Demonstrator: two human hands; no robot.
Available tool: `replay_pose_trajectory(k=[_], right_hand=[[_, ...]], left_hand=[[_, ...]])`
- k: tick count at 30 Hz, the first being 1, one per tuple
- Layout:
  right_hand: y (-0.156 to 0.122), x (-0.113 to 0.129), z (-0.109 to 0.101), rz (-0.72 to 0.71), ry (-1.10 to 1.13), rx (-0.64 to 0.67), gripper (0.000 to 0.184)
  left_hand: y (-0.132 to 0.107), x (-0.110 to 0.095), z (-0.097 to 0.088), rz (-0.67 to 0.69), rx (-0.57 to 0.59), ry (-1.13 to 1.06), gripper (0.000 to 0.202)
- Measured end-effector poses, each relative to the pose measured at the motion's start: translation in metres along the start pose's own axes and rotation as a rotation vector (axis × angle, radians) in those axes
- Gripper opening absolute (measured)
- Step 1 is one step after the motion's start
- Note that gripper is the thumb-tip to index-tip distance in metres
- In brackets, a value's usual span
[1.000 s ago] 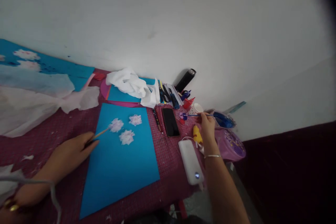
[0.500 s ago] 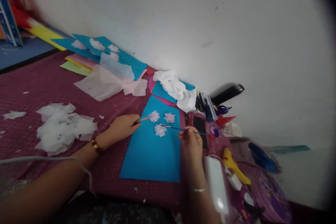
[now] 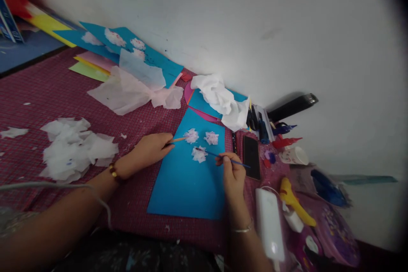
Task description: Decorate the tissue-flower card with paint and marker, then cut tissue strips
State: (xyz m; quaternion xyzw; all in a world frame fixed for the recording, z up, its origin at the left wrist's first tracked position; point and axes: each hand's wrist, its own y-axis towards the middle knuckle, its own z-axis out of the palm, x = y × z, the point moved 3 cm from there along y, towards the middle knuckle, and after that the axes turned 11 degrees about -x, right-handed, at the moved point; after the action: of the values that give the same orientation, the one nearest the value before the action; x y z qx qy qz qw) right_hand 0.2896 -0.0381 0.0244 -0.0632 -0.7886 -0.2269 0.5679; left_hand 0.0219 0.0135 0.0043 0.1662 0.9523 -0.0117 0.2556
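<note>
Blue card sheet, on the red checked cloth between both hands: unweighted, may slide under a stroke; smooth, flat, rectangular. Left hand: closed on a wooden stick, tip at a far tuft. Right hand: pinched on a thin blue brush. Tissue tufts, three: a heavy or wet stroke would likely tear or drag them; white, fluffy, ragged-edged.
</note>
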Motion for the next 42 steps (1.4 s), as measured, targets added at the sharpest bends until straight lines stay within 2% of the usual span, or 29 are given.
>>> replay_pose_trajectory(k=[5,12,18,24,30,36,38,42], right_hand=[[-0.003,0.005,-0.005,-0.048,0.001,-0.094,0.019],[0.000,0.001,-0.006,-0.055,-0.036,-0.066,0.020],[0.001,-0.001,-0.017,-0.046,0.015,-0.169,0.021],[0.004,-0.004,-0.010,-0.020,0.004,-0.062,0.021],[0.002,-0.006,-0.019,-0.004,0.104,-0.114,0.020],[-0.003,-0.001,-0.013,0.005,0.069,0.074,0.020],[-0.003,0.000,-0.011,-0.003,0.029,0.072,0.020],[-0.001,-0.003,-0.015,-0.016,0.049,-0.017,0.020]], left_hand=[[0.001,0.000,0.000,-0.001,0.013,0.004,0.022],[0.002,0.000,-0.003,-0.004,0.026,0.005,0.022],[0.001,0.002,-0.001,0.019,0.012,-0.014,0.024],[0.001,0.004,0.000,0.024,0.001,-0.034,0.025],[0.001,0.004,-0.001,0.026,0.003,-0.039,0.025],[0.003,0.000,-0.004,0.002,0.013,-0.023,0.027],[0.003,0.000,-0.005,0.001,0.013,-0.016,0.028],[0.003,0.001,-0.004,-0.002,0.011,-0.023,0.028]])
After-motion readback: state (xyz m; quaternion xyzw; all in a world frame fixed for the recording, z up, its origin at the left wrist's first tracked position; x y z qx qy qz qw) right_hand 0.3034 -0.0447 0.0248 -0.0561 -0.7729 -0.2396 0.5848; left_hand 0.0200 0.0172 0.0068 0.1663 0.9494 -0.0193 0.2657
